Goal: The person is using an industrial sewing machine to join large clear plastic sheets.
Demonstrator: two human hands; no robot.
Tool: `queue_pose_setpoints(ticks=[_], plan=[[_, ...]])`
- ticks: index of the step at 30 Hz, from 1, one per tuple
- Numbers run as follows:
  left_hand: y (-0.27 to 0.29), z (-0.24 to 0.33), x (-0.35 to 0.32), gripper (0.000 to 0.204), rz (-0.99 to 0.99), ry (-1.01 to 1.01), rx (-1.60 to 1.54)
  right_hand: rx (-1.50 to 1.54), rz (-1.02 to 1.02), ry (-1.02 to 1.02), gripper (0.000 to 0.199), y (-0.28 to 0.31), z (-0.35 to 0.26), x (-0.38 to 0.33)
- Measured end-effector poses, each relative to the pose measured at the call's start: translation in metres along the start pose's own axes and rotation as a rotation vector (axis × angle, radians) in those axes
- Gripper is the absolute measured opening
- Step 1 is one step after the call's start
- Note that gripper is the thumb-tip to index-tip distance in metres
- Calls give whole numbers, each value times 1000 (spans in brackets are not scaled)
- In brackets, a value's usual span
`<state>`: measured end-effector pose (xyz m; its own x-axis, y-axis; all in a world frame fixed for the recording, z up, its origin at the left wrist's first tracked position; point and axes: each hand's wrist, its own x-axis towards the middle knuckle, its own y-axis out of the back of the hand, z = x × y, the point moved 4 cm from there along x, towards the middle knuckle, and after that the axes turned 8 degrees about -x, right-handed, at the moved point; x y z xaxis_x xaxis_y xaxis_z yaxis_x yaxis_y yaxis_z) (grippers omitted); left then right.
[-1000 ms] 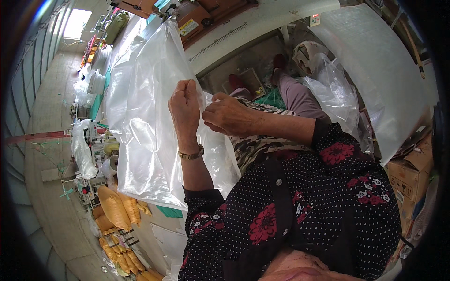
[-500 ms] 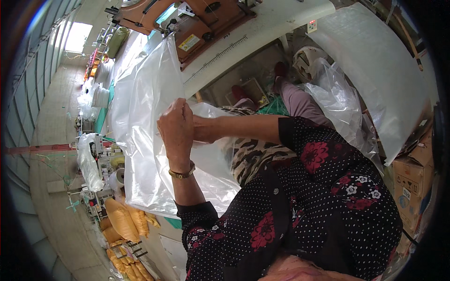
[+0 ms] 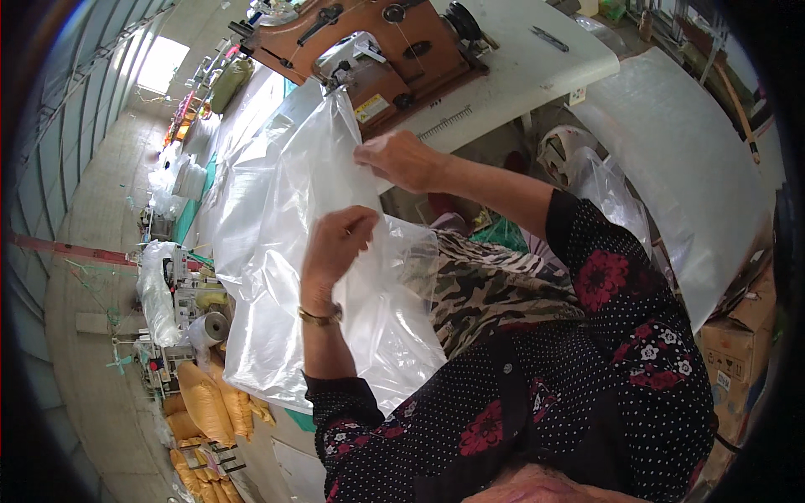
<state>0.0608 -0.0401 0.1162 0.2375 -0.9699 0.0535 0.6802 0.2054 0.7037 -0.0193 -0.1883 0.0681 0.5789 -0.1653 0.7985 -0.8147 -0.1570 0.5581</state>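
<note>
A large sheet of clear plastic film (image 3: 277, 226) hangs from the brown sewing machine (image 3: 444, 63), its upper corner beneath the needle area, and spreads down over my lap. My right hand (image 3: 407, 161) is closed, its fingertips pinching the film's right edge just below the machine bed. Lower down, my left hand (image 3: 335, 247), with a watch (image 3: 321, 316) on its wrist, is curled in front of the film near the same edge. What lies inside its bent fingers is hidden.
A pair of small snips (image 3: 549, 38) lies on the white machine table (image 3: 520, 71). More film (image 3: 662, 159) drapes at the right, above a cardboard box (image 3: 729, 344). Full yellow sacks (image 3: 205, 402) stand at the lower left. Camouflage cloth (image 3: 486, 285) covers my lap.
My hands, together before, are now apart: the right has moved up the film's edge toward the machine, the left sits lower. The view has shifted, showing more of the table.
</note>
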Motion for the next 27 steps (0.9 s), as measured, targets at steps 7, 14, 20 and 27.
queue_pose_setpoints(ticks=[7, 14, 20, 27], plan=[[23, 0, 126, 28, 302, -295, 259, 124, 183, -111, 14, -7, -14, -7], [4, -5, 170, 32, 335, -58, 665, 50, 73, -127, 13, -8, -7, -15], [6, -10, 177, 22, 272, -82, 711, -79, -203, 7, 18, -2, 9, -13], [9, -19, 170, 15, 329, -211, 613, -522, 191, -277, 28, 56, 52, 30]])
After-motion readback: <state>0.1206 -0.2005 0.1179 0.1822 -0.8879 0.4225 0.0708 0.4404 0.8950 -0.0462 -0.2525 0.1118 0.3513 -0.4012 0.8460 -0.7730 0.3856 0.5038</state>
